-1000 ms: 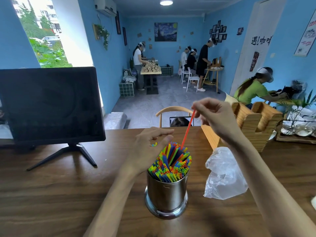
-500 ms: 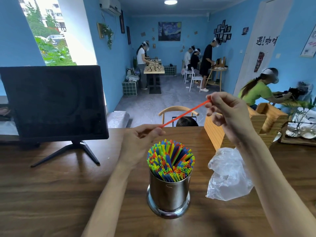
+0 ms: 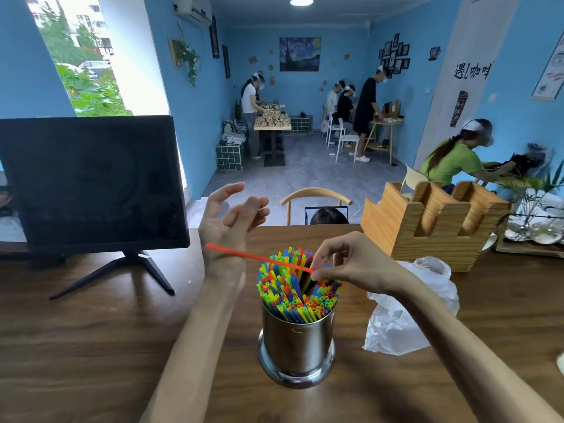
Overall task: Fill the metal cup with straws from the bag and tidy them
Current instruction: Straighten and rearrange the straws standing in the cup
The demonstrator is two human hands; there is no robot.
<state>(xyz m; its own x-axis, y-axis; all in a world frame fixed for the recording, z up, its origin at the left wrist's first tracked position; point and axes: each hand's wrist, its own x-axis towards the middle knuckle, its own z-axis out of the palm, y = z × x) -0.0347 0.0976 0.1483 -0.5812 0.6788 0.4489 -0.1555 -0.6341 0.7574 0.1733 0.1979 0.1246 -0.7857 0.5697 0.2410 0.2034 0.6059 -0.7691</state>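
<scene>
A shiny metal cup (image 3: 297, 346) stands on the wooden table, packed with several upright coloured straws (image 3: 297, 288). My right hand (image 3: 351, 264) hovers over the cup's right rim and pinches one end of a red straw (image 3: 244, 254), which lies almost level above the bundle and points left. My left hand (image 3: 229, 221) is raised behind and left of the cup, palm turned up, fingers loosely spread, holding nothing. The red straw's free end crosses in front of that wrist. A crumpled clear plastic bag (image 3: 406, 312) lies to the right of the cup.
A black monitor (image 3: 91, 181) on a stand fills the table's left side. A wooden holder (image 3: 427, 224) sits at the back right, a plant tray (image 3: 534, 233) beyond it. A chair back (image 3: 314, 196) stands behind the table edge. Several people work further back.
My left hand let go of the red straw and rose with its fingers open. My right hand dropped from high on the right down to the cup's rim, carrying the straw nearly level.
</scene>
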